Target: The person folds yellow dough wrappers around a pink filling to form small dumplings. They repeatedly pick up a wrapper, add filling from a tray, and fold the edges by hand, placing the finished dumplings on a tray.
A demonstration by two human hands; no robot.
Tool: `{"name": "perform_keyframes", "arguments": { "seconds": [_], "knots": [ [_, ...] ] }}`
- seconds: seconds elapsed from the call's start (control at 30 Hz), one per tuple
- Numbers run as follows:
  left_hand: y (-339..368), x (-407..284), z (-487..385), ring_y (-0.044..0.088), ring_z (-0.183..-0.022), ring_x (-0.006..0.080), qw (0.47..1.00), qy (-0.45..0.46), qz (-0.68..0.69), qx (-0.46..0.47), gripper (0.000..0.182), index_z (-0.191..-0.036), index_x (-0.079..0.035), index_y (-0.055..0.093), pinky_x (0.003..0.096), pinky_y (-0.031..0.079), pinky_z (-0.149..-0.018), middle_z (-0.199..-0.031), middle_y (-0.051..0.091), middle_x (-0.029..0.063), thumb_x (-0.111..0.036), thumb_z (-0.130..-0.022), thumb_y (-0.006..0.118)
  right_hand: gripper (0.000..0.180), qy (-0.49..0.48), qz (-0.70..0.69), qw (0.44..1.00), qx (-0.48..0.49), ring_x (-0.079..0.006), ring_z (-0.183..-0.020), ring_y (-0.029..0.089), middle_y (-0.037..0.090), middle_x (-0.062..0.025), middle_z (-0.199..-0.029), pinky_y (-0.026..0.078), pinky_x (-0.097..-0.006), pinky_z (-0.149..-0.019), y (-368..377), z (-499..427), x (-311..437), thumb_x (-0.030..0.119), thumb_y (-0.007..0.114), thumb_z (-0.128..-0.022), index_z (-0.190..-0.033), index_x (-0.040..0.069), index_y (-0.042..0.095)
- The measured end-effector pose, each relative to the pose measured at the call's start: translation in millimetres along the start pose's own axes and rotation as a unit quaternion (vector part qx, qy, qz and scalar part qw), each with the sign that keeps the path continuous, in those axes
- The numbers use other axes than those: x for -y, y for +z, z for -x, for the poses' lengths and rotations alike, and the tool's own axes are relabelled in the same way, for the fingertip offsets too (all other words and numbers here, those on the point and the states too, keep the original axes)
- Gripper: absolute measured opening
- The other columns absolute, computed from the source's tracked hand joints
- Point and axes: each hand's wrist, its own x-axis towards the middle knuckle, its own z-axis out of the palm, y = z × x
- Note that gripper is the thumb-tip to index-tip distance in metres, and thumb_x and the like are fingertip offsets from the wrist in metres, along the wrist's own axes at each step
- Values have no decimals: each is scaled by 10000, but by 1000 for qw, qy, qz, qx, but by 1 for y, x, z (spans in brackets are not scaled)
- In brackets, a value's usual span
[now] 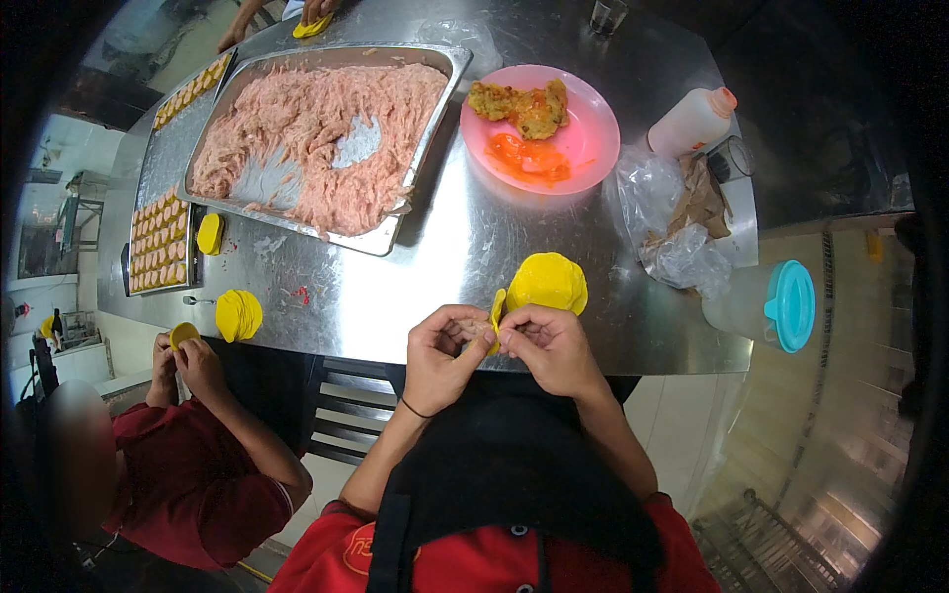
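Between my left hand [452, 348] and my right hand [547, 347], a few yellow round dough wrappers [497, 319] are pinched edge-on by the fingertips, above the table's near edge. Just beyond my right hand lies a stack of yellow round wrappers [549, 282] on the steel table [356, 296]. A large steel pan [387, 244] of pink minced filling [296, 126] sits farther off to the left. Beyond it stands a metal tray [172, 159] with rows of small yellow-wrapped dumplings [159, 252]. Smaller wrapper stacks [239, 315] lie on the left.
A co-worker [215, 474] at the left holds a yellow wrapper; another person's hands show at the top. A pink plate [604, 159] with fried food and sauce, a plastic bottle [689, 124], crumpled plastic bags [656, 200] and a container with a turquoise lid [793, 306] stand rightward.
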Motion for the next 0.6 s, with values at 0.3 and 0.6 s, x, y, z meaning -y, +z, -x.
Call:
{"name": "perform_keyframes", "arguments": {
  "seconds": [0.3,0.6],
  "knots": [
    [-1,-2,-3,663,-862,101,999,-27,19,-10,181,-1141,29,623,250,561,-796,-998,689,64,4,-966,666,101,32,5,999,-42,-95,-789,677,692,-58,-876,557,-252,-706,-1,-4,-4,46,641,-995,-1027,-49,650],
    [0,-5,-4,653,-962,105,998,-24,57,27,215,-1180,23,604,246,532,-847,-1065,677,67,25,-973,663,89,2,-10,1000,-7,-66,-792,638,674,-28,-912,538,-235,-707,5,-2,1,32,647,-1010,-1067,-36,649]
  ]
}}
